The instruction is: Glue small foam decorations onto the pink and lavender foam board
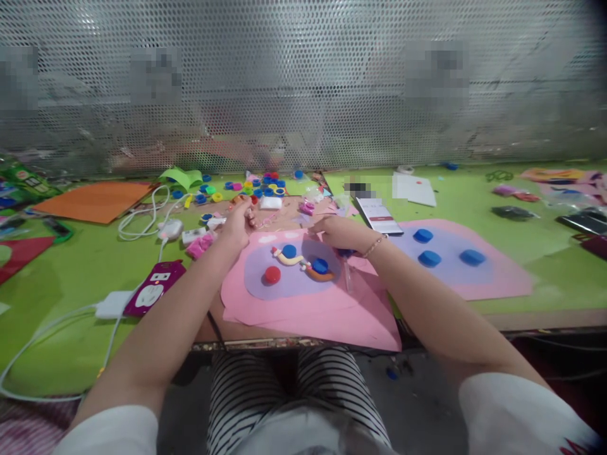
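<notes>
Past the far edge of the pink sheet [308, 322], my left hand [239, 222] hovers over the table with loosely bent fingers, nothing visible in them. My right hand [339, 231] is over the sheet's far right side, fingers drawn together and pointing left; whatever they hold is too small to tell. Glued or lying on the sheet is a purple oval [265, 291]. It carries a red cap [272, 275], a blue cap [289, 251], another blue cap [320, 266], a cream clay strip [289, 260] and an orange-brown clay strip [318, 273]. White patches [293, 234] show near its top edge.
On the right lies a second pink sheet [509, 284] with blue caps [473, 257]. A phone [379, 217] lies behind my right hand. Several coloured caps [256, 184] are scattered at the back. A purple power bank [156, 287] with white cables and an orange sheet [95, 201] are left.
</notes>
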{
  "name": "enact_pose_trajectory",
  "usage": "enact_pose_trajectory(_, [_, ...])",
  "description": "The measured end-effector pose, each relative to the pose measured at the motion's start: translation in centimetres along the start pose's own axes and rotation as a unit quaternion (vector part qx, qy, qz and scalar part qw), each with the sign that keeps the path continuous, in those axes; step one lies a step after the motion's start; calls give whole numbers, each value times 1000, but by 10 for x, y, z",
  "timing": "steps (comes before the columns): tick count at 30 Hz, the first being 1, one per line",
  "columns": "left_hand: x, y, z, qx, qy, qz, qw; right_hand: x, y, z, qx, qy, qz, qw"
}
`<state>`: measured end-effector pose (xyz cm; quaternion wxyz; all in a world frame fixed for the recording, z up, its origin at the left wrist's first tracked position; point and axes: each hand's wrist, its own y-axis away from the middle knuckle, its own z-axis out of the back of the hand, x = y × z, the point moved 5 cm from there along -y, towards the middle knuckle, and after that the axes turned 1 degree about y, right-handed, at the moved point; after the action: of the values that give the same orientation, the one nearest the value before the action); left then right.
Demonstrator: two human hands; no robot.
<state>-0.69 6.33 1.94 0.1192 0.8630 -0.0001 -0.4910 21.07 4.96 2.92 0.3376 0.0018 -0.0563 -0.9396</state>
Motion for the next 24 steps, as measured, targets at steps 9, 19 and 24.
enact_pose_trajectory(9, [-2, 4, -2, -7, -3, 1, 1000, 19, 3, -4, 37, 96, -14, 995])
enact_pose_trajectory(19, [0, 2, -2, 12, -20, -9, 1000, 38, 8, -5, 22, 157, -35, 987])
enact_pose_trajectory(24, [0, 2, -1, 1, -23, 2, 1000, 46, 13, -2, 23, 172, -49, 984])
